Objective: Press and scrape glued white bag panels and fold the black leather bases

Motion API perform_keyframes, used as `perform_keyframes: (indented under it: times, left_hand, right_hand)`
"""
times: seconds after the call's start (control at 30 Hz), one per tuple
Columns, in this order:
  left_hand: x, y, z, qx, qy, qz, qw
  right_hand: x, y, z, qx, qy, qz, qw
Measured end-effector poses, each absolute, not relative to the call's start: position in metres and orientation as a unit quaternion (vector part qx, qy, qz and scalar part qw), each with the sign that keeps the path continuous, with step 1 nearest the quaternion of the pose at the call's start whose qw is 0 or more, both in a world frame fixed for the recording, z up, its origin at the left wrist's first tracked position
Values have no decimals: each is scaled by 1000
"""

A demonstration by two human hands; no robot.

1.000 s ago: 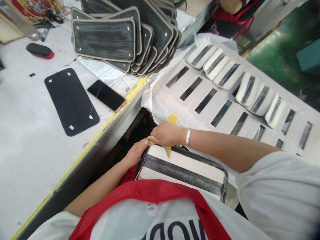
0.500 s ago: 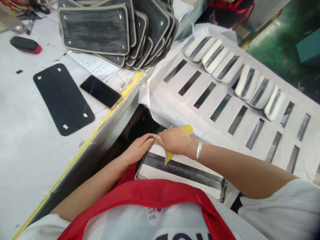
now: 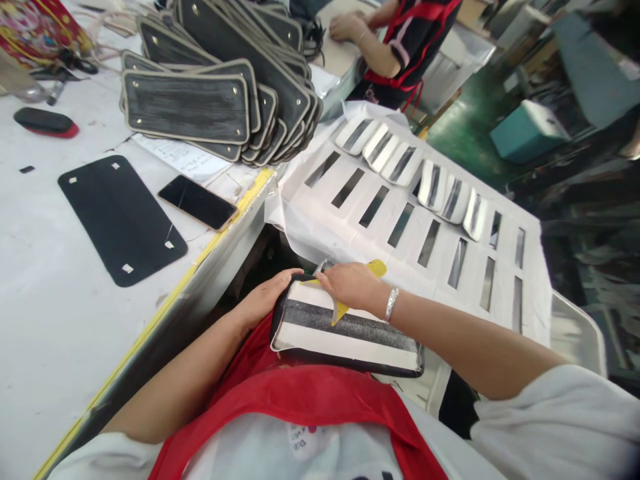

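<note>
A flat white panel [image 3: 345, 333] with a dark stripe down its middle and a black edge rests on my lap. My left hand [image 3: 263, 300] curls round its left end. My right hand [image 3: 353, 285], with a silver bracelet at the wrist, is closed on a yellow scraper tool [image 3: 343, 308] and presses it onto the panel's upper left corner. The tool's yellow tip pokes out below my palm, its other end above the hand.
A white slotted rack [image 3: 425, 220] to my right carries several similar white panels [image 3: 390, 150] in its far slots. On the white table [image 3: 60, 293] at left lie a black template [image 3: 120, 217], a phone [image 3: 197, 202] and a stack of dark panels [image 3: 220, 87]. Another person [image 3: 395, 40] works beyond.
The view has tilted up and pulled back, bringing the person beyond into sight. My hands stay at the panel's left corner, and the panel now lies more fully exposed on my lap.
</note>
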State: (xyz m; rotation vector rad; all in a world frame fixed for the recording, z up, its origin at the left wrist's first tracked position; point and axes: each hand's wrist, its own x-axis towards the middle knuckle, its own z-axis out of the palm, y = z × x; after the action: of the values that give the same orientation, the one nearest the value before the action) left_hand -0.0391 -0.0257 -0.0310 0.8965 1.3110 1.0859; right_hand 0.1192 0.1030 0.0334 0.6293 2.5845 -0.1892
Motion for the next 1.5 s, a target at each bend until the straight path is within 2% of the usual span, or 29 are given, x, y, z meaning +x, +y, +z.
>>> perform_keyframes:
  times: [0.17,0.3,0.4,0.53,0.73,0.83,0.97,1.2,1.37,1.5]
  left_hand:
    - [-49,-32,-42,368,504,494,606]
    - [-45,-30,-39,441,564,470,516]
    - [-42,-27,-37,490,598,451,445]
    - [-41,-32,-36,502,612,442,422]
    - [-43,-89,-47,351,611,533,469]
    - [-35,-120,-48,256,597,581,491]
    - [-16,-133,-35,170,501,592,608]
    - [-8,-115,-30,131,428,564,694]
    - [-9,-109,-39,112,385,574,714]
    - [-13,-98,-39,101,410,516,745]
  right_hand:
    - [134,92,51,333,913,-61,228]
    - [167,91,65,375,894,-98,223]
    - [188,81,77,363,873,-275,172]
    - [205,40,84,390,729,-553,106]
    - [211,-30,72,421,543,-723,72]
    - [204,-36,70,413,544,-729,41]
    - [184,-12,69,368,642,-673,9]
    - [148,26,65,250,742,-605,146]
    - [139,36,60,240,823,-484,175]
    - [137,39,57,241,845,-440,184]
